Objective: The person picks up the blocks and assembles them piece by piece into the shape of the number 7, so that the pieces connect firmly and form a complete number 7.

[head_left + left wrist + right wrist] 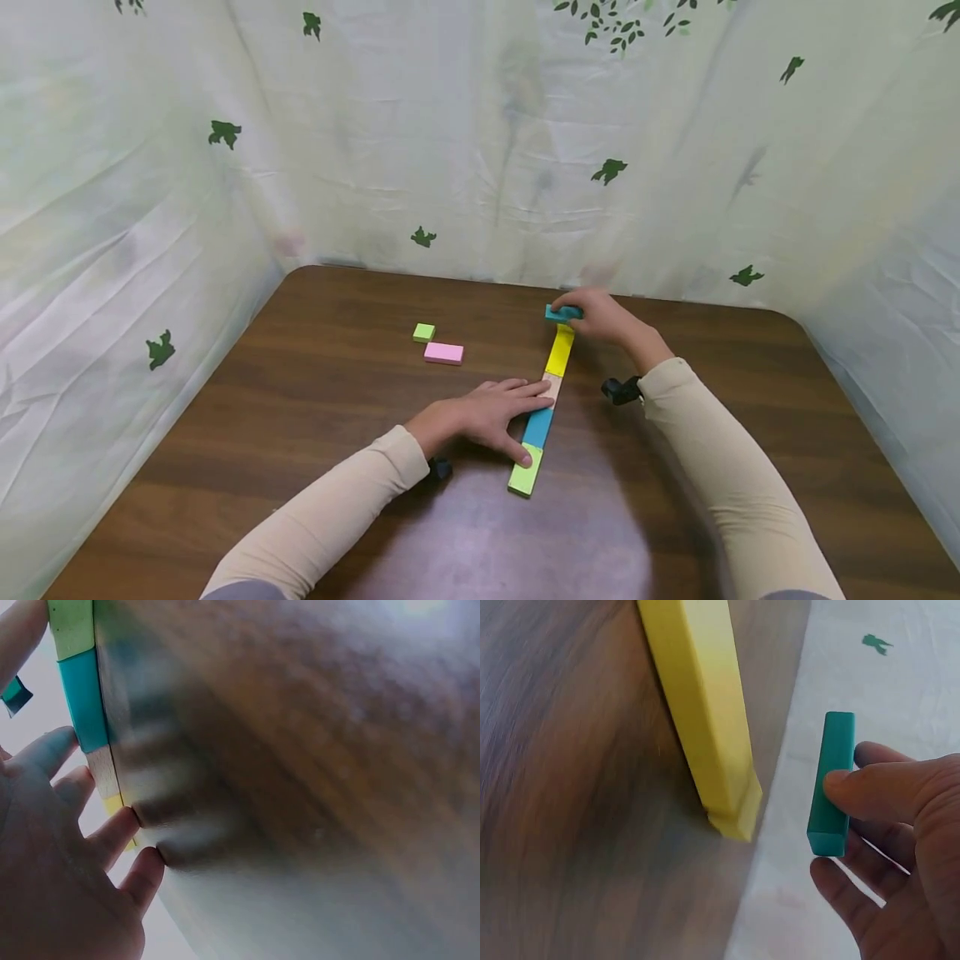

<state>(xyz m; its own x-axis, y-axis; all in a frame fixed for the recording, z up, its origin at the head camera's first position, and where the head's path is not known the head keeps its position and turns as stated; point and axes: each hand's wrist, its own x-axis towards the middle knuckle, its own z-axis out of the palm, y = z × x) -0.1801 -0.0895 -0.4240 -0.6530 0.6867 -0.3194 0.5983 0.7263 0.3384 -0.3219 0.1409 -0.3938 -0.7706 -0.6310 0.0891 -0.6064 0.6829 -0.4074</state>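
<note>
A straight row of flat blocks runs away from me on the table: a lime green block (525, 472) nearest, then a blue block (537, 427), a pale block (553, 387) and yellow (560, 352) at the far end. My left hand (491, 414) lies spread from the left, its thumb on the green block and fingertips at the pale one. Beyond the yellow end, my right hand (600, 317) pinches a teal block (832, 784) between thumb and fingers. In the right wrist view, the teal block appears apart from the yellow block (701, 705).
Left of the row's far end, a small green block (423, 332) lies close to a pink block (444, 354). The brown wooden table (300, 433) ends at a pale curtain (450, 150) with green leaf and bird-like shapes.
</note>
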